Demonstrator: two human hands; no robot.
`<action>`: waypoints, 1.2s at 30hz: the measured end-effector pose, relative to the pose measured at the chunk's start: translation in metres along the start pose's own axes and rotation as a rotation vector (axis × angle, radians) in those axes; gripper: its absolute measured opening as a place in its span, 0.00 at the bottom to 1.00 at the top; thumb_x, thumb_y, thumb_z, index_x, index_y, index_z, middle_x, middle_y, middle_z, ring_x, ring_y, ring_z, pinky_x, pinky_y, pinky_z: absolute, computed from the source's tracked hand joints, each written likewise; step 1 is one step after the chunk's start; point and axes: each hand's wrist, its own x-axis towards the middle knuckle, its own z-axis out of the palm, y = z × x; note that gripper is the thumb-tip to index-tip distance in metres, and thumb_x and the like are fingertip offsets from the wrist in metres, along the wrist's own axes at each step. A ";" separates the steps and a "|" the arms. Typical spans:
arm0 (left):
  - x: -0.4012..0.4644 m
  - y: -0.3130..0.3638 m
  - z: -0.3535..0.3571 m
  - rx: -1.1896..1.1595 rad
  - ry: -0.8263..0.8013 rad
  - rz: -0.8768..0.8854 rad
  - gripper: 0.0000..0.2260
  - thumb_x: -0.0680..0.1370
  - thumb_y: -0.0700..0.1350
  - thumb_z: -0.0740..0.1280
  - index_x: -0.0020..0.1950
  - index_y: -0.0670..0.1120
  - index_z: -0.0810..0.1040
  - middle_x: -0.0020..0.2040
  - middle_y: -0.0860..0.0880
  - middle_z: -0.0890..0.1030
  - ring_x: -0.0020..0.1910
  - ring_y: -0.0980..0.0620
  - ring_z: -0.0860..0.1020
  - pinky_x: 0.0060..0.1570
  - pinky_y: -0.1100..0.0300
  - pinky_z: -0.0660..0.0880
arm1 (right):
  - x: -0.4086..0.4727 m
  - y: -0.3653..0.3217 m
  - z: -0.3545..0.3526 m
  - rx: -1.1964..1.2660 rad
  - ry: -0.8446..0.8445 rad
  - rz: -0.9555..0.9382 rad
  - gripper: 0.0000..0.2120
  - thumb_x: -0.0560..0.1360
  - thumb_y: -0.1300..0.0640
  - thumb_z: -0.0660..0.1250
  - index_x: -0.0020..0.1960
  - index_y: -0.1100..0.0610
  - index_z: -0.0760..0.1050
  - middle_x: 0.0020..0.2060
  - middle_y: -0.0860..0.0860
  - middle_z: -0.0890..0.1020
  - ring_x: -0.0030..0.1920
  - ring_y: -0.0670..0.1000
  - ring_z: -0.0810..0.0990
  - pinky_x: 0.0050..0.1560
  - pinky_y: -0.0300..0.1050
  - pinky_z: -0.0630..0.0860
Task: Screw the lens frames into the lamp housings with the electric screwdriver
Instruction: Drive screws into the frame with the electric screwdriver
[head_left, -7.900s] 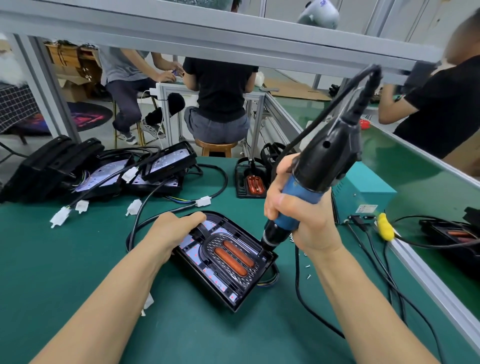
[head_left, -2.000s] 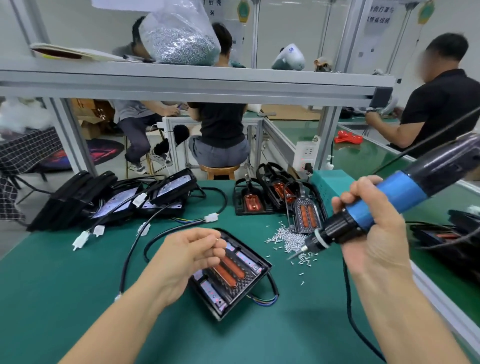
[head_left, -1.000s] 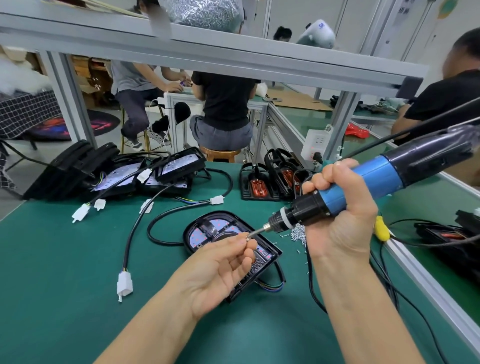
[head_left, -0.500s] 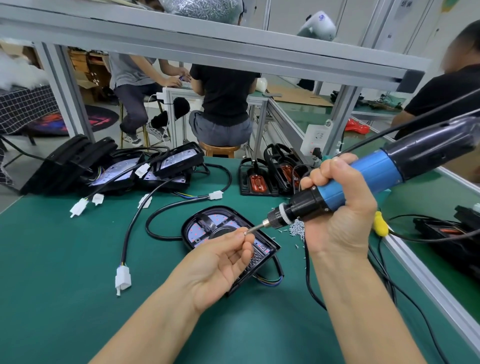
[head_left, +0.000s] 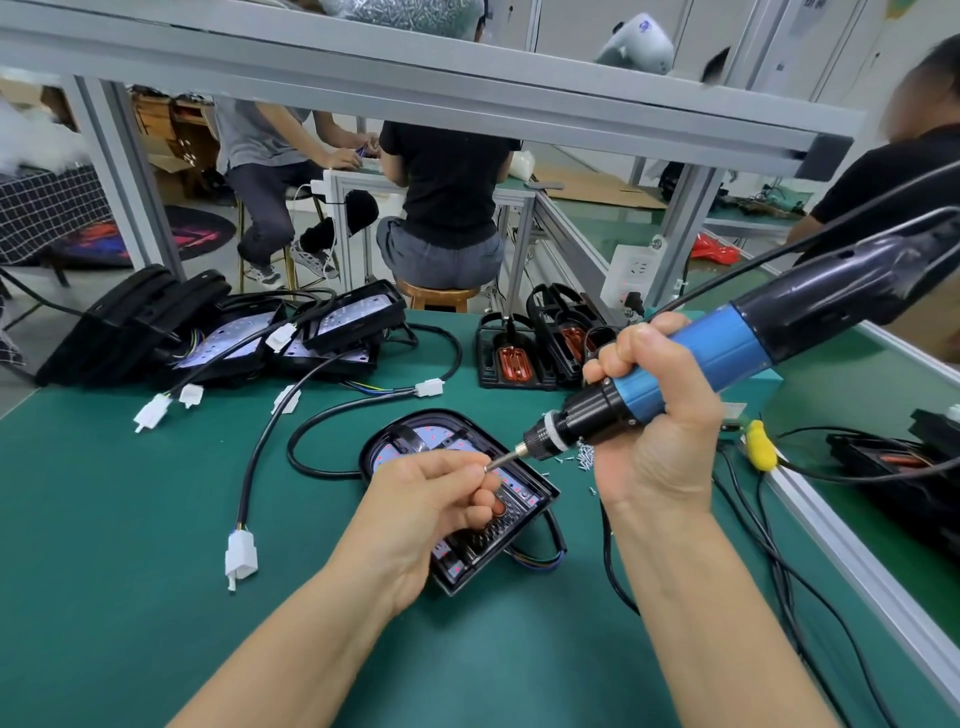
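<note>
A black lamp housing (head_left: 415, 434) with a dark lens frame (head_left: 493, 532) in it lies on the green mat in the middle. My right hand (head_left: 654, 441) grips the blue and black electric screwdriver (head_left: 727, 353), held above the housing with its bit pointing left. My left hand (head_left: 431, 499) hovers over the housing, fingers curled, pinching a small screw at the bit's tip (head_left: 491, 466). The hand hides much of the lens frame.
Loose screws (head_left: 584, 460) lie right of the housing. Open housings with white connectors (head_left: 332, 338) are stacked at the back left, finished lamps (head_left: 511, 358) at the back centre. Cables run along the right, by an aluminium rail (head_left: 841, 545). People sit beyond the bench.
Two seconds ago my left hand was apart from the screwdriver. It has since met the bit's tip with a screw, and both hands have held there over the housing.
</note>
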 end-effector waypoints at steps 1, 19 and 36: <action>0.002 0.001 -0.002 0.096 0.028 0.066 0.07 0.77 0.30 0.63 0.43 0.36 0.79 0.33 0.44 0.81 0.26 0.56 0.76 0.28 0.66 0.76 | 0.002 0.001 -0.002 0.008 0.011 0.006 0.11 0.68 0.66 0.64 0.35 0.51 0.74 0.27 0.47 0.73 0.27 0.46 0.73 0.34 0.39 0.72; 0.004 -0.019 -0.021 0.787 0.137 0.476 0.12 0.77 0.36 0.65 0.38 0.51 0.78 0.31 0.60 0.82 0.32 0.62 0.77 0.34 0.70 0.72 | 0.005 0.013 -0.028 -0.416 -0.011 -0.055 0.05 0.59 0.57 0.71 0.31 0.50 0.75 0.27 0.49 0.73 0.30 0.52 0.71 0.39 0.46 0.69; -0.012 0.001 -0.049 -0.098 0.060 0.053 0.06 0.64 0.33 0.70 0.36 0.41 0.83 0.37 0.43 0.84 0.31 0.52 0.81 0.32 0.63 0.79 | -0.010 0.003 0.012 0.163 0.084 0.125 0.07 0.66 0.63 0.63 0.39 0.53 0.68 0.27 0.46 0.71 0.27 0.44 0.70 0.32 0.37 0.72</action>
